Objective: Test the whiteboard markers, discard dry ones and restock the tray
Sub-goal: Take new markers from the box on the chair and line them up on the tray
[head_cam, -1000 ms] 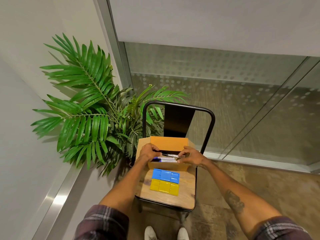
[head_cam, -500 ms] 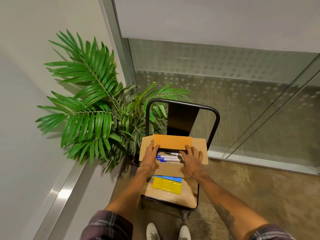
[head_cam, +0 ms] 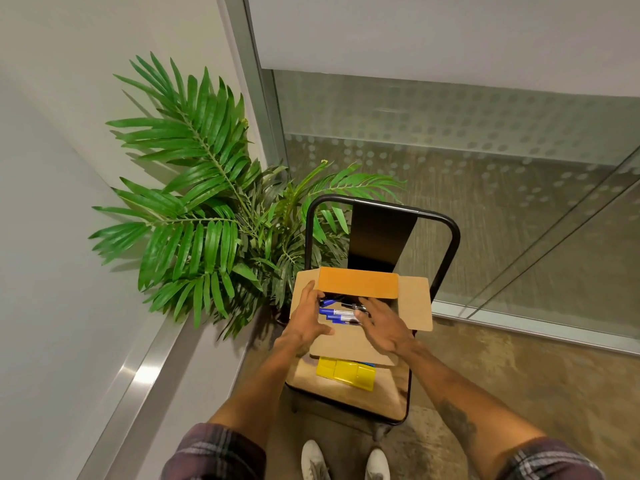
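Clearly the job is only getting going: the cardboard box [head_cam: 358, 282] is sitting on the seat of a chair [head_cam: 381, 233] with its flaps folded outward, and the markers [head_cam: 334, 312] are lying loose inside it, between the two hands, blue caps showing and one darker pen just beyond the right fingertips. The left hand [head_cam: 308, 322] is resting on the box's left edge, fingers lying fairly straight over the side flap and the thumb stretching across the near flap [head_cam: 346, 344], holding nothing. The right hand [head_cam: 384, 329] is hovering flat with fingers spread, fingertips reaching over the markers while the palm is covering the near flap; no marker looks pinched yet. Just below both wrists, a yellow sectioned piece [head_cam: 346, 374] is poking out from under that flap, with a sliver of something blue beside it; what these are cannot be told. Judging from this, no marker is being tested, none is looking discarded, and no whiteboard tray is showing anywhere, so picking, testing, sorting and restocking are all waiting
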